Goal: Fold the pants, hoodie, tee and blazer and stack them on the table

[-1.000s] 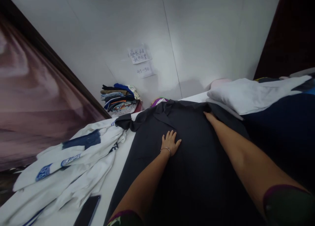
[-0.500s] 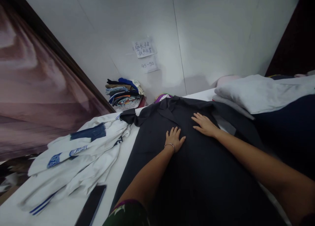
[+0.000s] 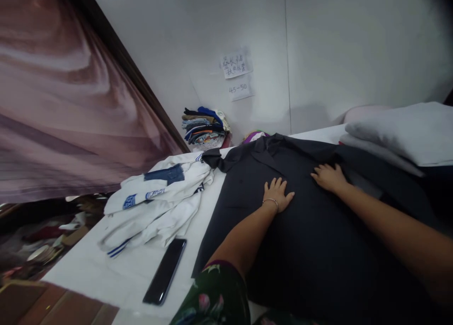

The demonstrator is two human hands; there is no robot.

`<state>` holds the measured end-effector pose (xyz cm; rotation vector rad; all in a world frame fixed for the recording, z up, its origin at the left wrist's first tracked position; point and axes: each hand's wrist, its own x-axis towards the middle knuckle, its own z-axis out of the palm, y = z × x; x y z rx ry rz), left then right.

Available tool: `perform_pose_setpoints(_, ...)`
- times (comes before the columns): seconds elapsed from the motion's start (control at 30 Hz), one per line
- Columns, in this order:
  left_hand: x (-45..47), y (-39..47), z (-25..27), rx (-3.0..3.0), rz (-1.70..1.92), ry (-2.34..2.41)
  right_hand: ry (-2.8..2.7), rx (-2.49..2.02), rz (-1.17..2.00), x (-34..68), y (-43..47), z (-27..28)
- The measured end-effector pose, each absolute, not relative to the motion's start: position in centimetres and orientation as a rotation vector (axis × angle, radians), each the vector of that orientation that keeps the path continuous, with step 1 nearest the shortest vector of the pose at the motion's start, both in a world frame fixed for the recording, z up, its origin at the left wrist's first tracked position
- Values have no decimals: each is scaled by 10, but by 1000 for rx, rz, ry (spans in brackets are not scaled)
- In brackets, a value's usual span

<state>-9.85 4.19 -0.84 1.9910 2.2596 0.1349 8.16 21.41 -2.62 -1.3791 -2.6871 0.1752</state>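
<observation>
The left hand (image 3: 278, 196) and right hand (image 3: 330, 177) lie, fingers spread, on a dark coat (image 3: 300, 230) across the table (image 3: 85, 277); its near end (almost black) is hard to make out.

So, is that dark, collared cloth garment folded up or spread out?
Mostly spread out: the dark garment lies wide across the white table, with the left hand and right hand resting on it.

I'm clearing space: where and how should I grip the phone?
Probably pinch the phone by its long edges, near the end closest to the wearer, coming from above: it lies flat, its far end close to the white garment.
</observation>
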Motion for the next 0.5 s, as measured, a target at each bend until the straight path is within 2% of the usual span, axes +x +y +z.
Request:
perform_pose_setpoints(0.17,-99,41,-8,1986,132,2243,-2745,-1013,330,25,164,-10)
perform_pose_setpoints(0.37,-99,44,-15,1959,189,2196,-2849,-1103,448,-2,150,-22)
perform_pose_setpoints(0.5,-116,50,-10,1855,426,2151,-2806,-1096,381,1,153,-32)
